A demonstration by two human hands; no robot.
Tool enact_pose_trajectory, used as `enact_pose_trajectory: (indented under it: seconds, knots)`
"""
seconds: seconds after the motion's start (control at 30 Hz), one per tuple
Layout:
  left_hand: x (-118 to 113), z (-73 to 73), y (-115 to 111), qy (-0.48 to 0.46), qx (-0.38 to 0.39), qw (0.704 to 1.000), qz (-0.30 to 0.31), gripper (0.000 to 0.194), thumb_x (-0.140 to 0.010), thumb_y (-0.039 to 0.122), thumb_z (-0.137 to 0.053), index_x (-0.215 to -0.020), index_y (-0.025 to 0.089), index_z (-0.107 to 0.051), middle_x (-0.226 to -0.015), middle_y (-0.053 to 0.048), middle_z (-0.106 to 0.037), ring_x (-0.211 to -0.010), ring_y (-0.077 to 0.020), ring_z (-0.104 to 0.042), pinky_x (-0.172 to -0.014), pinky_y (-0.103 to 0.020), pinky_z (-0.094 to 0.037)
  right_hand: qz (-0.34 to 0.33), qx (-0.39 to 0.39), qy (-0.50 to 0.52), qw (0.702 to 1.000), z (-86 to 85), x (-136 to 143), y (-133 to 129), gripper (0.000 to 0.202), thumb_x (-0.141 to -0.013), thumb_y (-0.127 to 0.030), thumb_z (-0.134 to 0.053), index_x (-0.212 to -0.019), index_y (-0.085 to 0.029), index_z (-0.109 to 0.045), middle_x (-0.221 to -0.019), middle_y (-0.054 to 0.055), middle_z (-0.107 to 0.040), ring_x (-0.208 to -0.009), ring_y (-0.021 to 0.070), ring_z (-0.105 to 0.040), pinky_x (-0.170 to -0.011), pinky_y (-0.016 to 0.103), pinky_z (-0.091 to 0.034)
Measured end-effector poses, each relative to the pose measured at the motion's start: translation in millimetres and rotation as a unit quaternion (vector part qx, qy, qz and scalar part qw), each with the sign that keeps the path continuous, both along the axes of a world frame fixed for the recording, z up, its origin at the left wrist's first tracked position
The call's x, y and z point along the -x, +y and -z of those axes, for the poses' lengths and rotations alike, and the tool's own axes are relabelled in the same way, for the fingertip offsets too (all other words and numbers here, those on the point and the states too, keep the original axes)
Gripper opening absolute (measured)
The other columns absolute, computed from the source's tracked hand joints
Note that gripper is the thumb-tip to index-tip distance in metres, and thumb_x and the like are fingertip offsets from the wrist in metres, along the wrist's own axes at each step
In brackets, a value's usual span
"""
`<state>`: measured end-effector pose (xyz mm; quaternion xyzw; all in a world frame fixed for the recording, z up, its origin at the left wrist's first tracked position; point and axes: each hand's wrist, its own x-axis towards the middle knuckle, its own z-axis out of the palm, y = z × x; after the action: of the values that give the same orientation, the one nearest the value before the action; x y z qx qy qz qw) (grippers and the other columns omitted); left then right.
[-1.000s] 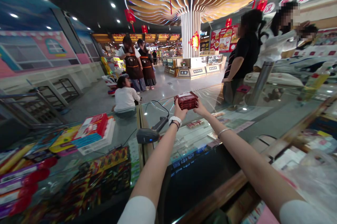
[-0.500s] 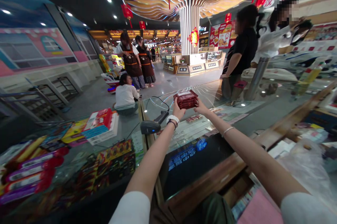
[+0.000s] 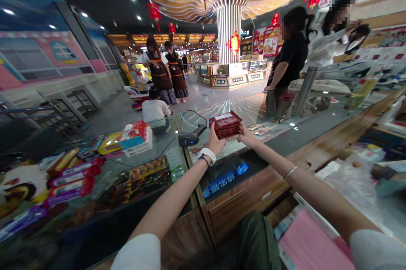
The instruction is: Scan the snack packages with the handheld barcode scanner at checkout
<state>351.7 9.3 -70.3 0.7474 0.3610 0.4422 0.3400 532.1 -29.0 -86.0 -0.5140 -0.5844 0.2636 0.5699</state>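
Head view: left hand (image 3: pixel 217 142) and right hand (image 3: pixel 248 136) share a grip around a stack of dark-red packets (image 3: pixel 226 126) over the glass tabletop (image 3: pixel 282 139); a scanner (image 3: pixel 190 139) sits toward eight o'clock, boxes (image 3: pixel 135 136) toward nine.

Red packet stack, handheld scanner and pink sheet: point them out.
Red packet stack (image 3: pixel 229 129): head view, on its layered front side.
Handheld scanner (image 3: pixel 186 139): head view, on its dark head.
Pink sheet (image 3: pixel 309 238): head view, middle of its surface.

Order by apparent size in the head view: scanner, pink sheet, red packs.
1. Pink sheet, largest even though partly cut off by the frame
2. Red packs
3. Scanner, smallest, cable not counted
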Motion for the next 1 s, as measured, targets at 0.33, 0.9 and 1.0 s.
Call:
enact_pose_trajectory:
  seconds: [0.33, 0.9, 1.0]
  knots:
    - [22, -17.2, -24, 0.065, -0.048, 0.995, -0.054, 0.081, -0.077, 0.014, -0.063, -0.151, 0.021, -0.03, -0.152, -0.016, -0.039, -0.142, -0.0302, -0.041, -0.119, -0.048, -0.034, 0.097, -0.053, 0.01, 0.994, 1.3, 5, -15, 0.085, -0.069, -0.026, -0.059, -0.15, -0.027, -0.032, -0.142, 0.01, -0.054, -0.129, 0.0274, -0.053, -0.112, 0.054, -0.039]
    - [18, -28.9, -23, 0.222, -0.155, 0.96, -0.073, 0.053, -0.095, 0.031, -0.051, -0.146, 0.019, -0.041, -0.153, -0.014, -0.046, -0.147, -0.0291, -0.033, -0.122, -0.053, -0.023, 0.155, -0.103, -0.048, 0.981, -24.3, 20, -15, 0.064, -0.077, -0.066, -0.064, -0.12, -0.018, -0.064, -0.111, 0.011, -0.071, -0.101, 0.0273, -0.065, -0.096, 0.046, -0.049]
    - [20, -30.4, -23, 0.187, -0.148, 0.969, -0.071, 0.054, -0.093, 0.032, -0.056, -0.143, 0.019, -0.043, -0.152, -0.015, -0.046, -0.147, -0.0305, -0.033, -0.122, -0.056, -0.023, 0.169, -0.124, -0.065, 0.976, -31.5, 24, -18, 0.059, -0.078, -0.063, -0.065, -0.118, -0.02, -0.066, -0.111, 0.011, -0.071, -0.101, 0.0276, -0.066, -0.1, 0.049, -0.046]
